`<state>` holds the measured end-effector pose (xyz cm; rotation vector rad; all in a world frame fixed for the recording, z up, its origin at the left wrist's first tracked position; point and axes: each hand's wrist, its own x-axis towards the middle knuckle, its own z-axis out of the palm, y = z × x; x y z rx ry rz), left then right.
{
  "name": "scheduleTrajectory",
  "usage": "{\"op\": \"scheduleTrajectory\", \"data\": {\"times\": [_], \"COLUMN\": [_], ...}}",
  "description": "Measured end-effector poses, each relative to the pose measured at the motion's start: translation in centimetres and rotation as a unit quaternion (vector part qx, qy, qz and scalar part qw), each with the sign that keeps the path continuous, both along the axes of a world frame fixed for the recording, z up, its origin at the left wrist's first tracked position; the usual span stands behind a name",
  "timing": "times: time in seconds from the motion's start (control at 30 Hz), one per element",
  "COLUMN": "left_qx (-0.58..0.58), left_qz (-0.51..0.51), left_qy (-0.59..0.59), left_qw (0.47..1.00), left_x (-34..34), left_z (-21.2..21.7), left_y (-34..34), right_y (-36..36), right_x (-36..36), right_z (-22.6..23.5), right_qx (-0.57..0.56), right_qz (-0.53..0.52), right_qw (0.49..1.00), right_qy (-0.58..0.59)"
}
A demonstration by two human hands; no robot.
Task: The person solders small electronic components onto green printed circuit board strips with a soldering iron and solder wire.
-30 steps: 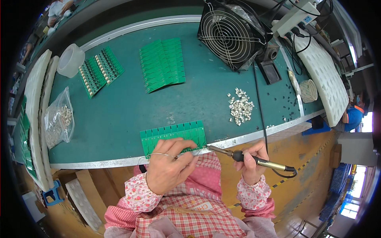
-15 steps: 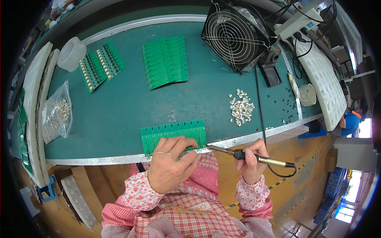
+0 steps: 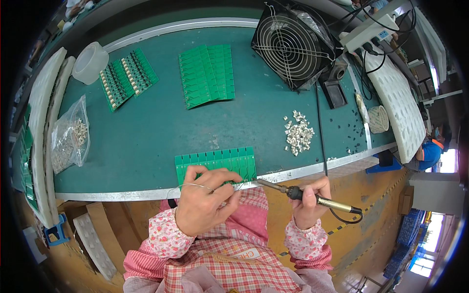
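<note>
A green circuit board panel point(image 3: 215, 162) lies at the front edge of the table, its near part under my left hand point(image 3: 205, 201). That hand's fingers are closed on a thin silvery solder wire point(image 3: 199, 185), which runs across them toward the board's near right corner. In my right hand point(image 3: 309, 201) is a soldering iron point(image 3: 337, 204) with a black grip and a gold-coloured handle. Its tip points left, close to the same corner; whether it touches the board cannot be made out.
A heap of small white connectors point(image 3: 298, 134) lies right of the panel. Behind are stacked bare boards point(image 3: 207, 75), boards with parts point(image 3: 128, 78) and a black fan point(image 3: 289, 49). An iron stand point(image 3: 334, 93) is at right. A plastic bag point(image 3: 71, 136) lies left.
The whole view has shifted slightly. My left hand has moved a little left and away from me over the panel; the iron stays near the board's corner.
</note>
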<state>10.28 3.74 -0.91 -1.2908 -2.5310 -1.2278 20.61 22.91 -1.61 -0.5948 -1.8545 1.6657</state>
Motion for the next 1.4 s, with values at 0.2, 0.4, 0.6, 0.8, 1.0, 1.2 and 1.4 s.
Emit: {"op": "scheduleTrajectory", "data": {"times": [0.2, 0.4, 0.6, 0.8, 1.0, 1.2, 1.4], "left_qx": [0.018, 0.016, 0.012, -0.013, -0.014, -0.012, -0.004], "left_qz": [0.013, 0.014, 0.012, 0.037, 0.027, 0.024, 0.018], "left_qy": [0.013, 0.02, 0.031, 0.07, 0.055, 0.053, 0.05], "left_qw": [1.0, 1.0, 0.999, 0.997, 0.998, 0.998, 0.999], "left_x": [0.0, -0.1, 0.1, 0.5, 0.3, 0.0, -0.2], "left_z": [-0.3, -0.4, -0.5, -0.2, -0.4, -0.4, -0.5], "left_y": [0.3, 0.7, 0.7, -0.2, -1.3, -1.2, -1.1], "right_y": [-0.6, -0.6, -0.7, -0.9, -0.7, -1.5, -2.1], "right_x": [-0.2, -0.1, 0.2, 0.2, 0.6, 0.3, -0.5], "right_z": [-0.1, -0.2, -0.4, -0.5, -0.7, -0.5, -0.3], "right_qx": [0.001, -0.004, 0.001, 0.025, -0.043, -0.046, 0.001], "right_qz": [0.023, 0.033, 0.04, 0.051, -0.017, 0.029, 0.022], "right_qw": [1.0, 0.999, 0.999, 0.998, 0.997, 0.998, 1.0], "right_qy": [0.001, -0.006, 0.005, 0.019, 0.06, 0.029, 0.001]}}
